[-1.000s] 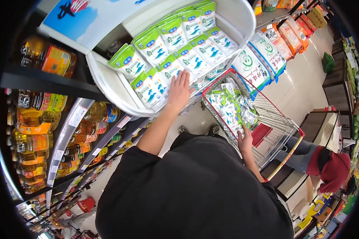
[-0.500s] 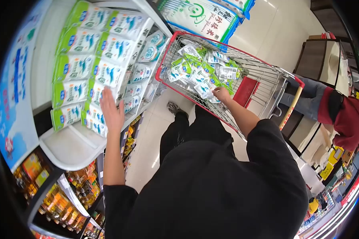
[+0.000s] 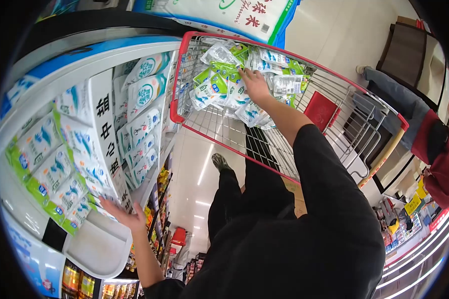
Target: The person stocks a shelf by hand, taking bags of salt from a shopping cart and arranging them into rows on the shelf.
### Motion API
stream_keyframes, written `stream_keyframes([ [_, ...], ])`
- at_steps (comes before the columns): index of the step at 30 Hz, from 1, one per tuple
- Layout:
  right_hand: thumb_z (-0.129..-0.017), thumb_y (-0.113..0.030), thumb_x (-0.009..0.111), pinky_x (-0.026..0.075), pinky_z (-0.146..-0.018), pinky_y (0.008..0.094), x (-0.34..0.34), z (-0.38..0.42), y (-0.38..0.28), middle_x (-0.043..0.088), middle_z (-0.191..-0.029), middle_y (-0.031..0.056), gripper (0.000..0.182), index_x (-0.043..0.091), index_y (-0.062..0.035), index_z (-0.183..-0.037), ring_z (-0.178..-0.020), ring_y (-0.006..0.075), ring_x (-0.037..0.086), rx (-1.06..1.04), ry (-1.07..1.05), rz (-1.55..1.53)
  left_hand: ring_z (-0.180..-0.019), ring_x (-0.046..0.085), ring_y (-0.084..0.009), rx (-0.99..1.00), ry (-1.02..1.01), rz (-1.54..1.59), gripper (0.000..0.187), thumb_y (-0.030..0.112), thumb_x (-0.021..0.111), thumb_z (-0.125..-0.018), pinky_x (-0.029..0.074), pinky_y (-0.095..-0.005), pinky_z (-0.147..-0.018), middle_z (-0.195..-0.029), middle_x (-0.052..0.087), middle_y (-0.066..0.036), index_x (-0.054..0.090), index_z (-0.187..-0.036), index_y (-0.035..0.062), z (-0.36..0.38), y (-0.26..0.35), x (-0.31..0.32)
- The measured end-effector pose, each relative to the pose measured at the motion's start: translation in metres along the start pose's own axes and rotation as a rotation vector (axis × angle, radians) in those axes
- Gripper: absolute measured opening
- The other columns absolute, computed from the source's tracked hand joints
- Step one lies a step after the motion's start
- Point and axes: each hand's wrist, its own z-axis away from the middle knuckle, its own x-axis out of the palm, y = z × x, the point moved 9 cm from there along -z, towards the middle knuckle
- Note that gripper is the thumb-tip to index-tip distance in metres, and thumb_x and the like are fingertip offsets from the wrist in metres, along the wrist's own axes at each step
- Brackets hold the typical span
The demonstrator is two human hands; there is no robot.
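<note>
Over a heap of green-and-white salt bags in the shopping cart, my right hand reaches in, its fingertips touching the bags. Those fingers look apart, and no bag is visibly gripped. On the left, my left hand is stretched out open against the lower end of a white divider with Chinese lettering. Beside that hand stand rows of similar green-and-white salt bags on the display stand. Nothing shows in the left hand.
Large rice sacks lie beyond the cart. Behind the divider are more white bags. A white tray-like ledge juts from the stand, with bottles below. Near the cart handle, a person in red stands at right.
My view has shifted toward the display, which now shows at an angle. My right hand has moved farther across the heap in the cart, its fingers less curled. My left hand is lower by the divider.
</note>
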Motion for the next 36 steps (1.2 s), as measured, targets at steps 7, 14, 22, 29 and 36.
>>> stream_keyframes([
  [7,-0.074,-0.023,0.091,0.05,-0.098,0.0468,0.041,-0.009,-0.015,0.07,-0.115,0.0089,0.051,0.073,-0.0111,-0.121,-0.115,0.0321,0.063,-0.068,-0.193,0.168,-0.159,0.023,-0.0535,0.015,-0.025,-0.02,0.087,0.032,0.067,-0.099,0.016,-0.0649,-0.128,-0.172,0.026,-0.033,0.027,-0.167,-0.0028,0.002,0.001,-0.004],
  [14,-0.084,-0.016,0.07,0.05,-0.092,0.0424,-0.051,0.068,-0.082,0.067,-0.098,0.0069,0.01,0.074,-0.0114,-0.091,-0.104,0.0284,0.064,-0.377,0.073,0.056,-0.157,0.028,-0.0526,0.101,0.016,-0.06,0.091,0.029,0.073,-0.092,0.018,-0.0643,-0.127,-0.17,0.031,-0.032,0.03,-0.166,-0.0028,-0.002,0.015,-0.012],
  [22,-0.083,-0.021,0.069,0.047,-0.085,0.0397,-0.245,0.176,-0.191,0.059,-0.095,0.0035,0.012,0.068,-0.0127,-0.092,-0.097,0.0241,0.059,-0.599,0.242,0.133,-0.154,0.037,-0.0484,0.321,0.247,-0.121,0.113,0.048,0.092,-0.076,0.021,-0.0686,-0.125,-0.166,0.038,-0.029,0.035,-0.162,0.0005,0.018,0.039,-0.019],
  [29,-0.074,-0.017,0.074,0.048,-0.08,0.0381,-0.403,0.307,-0.384,0.06,-0.1,0.0022,0.03,0.071,-0.0125,-0.103,-0.088,0.0239,0.059,-0.883,0.462,0.05,-0.118,0.069,-0.0395,0.396,-0.081,0.605,0.074,0.024,0.093,-0.074,0.055,-0.0487,-0.097,-0.134,0.07,-0.017,0.062,-0.138,0.0038,-0.009,0.177,-0.046],
  [36,-0.07,-0.014,0.1,0.046,-0.114,0.0495,-0.431,0.347,-0.468,0.053,-0.149,0.0242,0.108,0.04,0.0035,-0.158,-0.137,0.0374,0.055,-0.427,0.888,-0.486,-0.101,0.078,-0.0219,0.078,-0.018,1.324,0.048,0.011,0.088,-0.084,0.06,-0.0377,-0.086,-0.117,0.079,-0.013,0.07,-0.128,0.0013,0.021,0.083,-0.132],
])
